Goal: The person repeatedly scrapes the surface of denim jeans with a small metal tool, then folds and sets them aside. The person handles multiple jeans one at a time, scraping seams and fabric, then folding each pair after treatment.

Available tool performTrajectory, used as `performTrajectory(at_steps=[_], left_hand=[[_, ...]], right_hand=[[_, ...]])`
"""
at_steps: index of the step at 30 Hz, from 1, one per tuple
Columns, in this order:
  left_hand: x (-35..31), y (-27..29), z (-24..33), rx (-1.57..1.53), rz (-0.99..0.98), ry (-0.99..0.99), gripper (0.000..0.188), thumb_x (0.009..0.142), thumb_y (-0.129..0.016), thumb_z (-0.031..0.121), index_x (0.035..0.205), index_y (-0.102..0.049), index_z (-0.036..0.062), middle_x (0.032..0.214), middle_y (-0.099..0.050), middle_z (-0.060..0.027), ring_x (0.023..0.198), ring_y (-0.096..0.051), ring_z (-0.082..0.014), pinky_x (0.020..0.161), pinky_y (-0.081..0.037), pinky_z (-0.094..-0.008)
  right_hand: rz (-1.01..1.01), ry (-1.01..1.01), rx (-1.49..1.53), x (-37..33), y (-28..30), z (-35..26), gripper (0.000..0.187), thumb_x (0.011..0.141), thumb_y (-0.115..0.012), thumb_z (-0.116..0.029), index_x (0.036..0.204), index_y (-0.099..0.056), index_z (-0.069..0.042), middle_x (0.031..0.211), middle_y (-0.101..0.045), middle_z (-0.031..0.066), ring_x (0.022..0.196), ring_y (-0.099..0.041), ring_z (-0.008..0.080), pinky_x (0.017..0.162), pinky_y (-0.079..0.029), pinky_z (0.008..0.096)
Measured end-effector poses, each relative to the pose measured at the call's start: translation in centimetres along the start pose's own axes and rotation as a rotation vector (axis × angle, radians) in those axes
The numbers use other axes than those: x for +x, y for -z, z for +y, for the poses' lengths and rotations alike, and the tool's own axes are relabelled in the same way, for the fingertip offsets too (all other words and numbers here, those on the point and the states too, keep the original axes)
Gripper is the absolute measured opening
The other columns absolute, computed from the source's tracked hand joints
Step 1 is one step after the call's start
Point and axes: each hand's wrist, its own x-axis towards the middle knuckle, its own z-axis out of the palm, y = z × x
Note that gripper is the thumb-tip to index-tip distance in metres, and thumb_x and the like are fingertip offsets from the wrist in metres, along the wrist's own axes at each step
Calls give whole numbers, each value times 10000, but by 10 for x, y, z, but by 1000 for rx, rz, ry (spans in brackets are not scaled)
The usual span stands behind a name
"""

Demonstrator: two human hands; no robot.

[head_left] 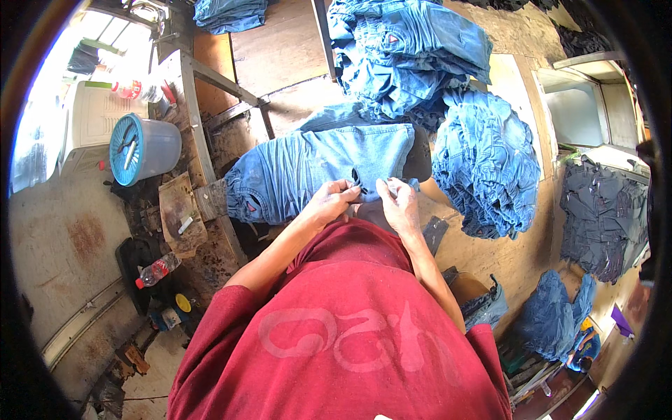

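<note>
Both hands pinch the near edge of a pair of light-blue jeans (pixel 318 168): the left hand (pixel 329 203) has its fingers closed on the denim beside a small dark patch at the hem, and the right hand (pixel 397 203) grips the same edge just beside it, with something small and pale between its fingertips that cannot be made out. The step looks like close work on that edge; the next move would call for keeping the cloth taut between the two pinches. The jeans lie flat on the wooden workbench (pixel 280 49), long axis running left to right, one end reaching the bench's left edge. Stacks of folded jeans (pixel 483 161) lie just beyond.
</note>
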Motion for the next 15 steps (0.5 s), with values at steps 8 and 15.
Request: performTrajectory(at_steps=[8, 15], left_hand=[[-7, 0, 1, -78, 16, 33, 227, 1046, -674, 275, 1002, -686, 53, 859, -706, -30, 599, -588, -83, 512, -468, -243], [-4, -7, 0, 88, 103, 27, 207, 1016, -683, 244, 1013, -711, 39, 833, -694, -35, 589, -600, -92, 513, -473, -247]], right_hand=[[-33, -59, 72, -4, 4, -1, 394, 1061, -690, -283, 812, -597, 7, 638, -577, 82, 612, -470, 98, 570, -412, 363], [-15, 20, -20, -7, 8, -6, 387, 1053, -708, -265, 807, -581, 6, 634, -555, 109, 597, -447, 103, 555, -404, 365]])
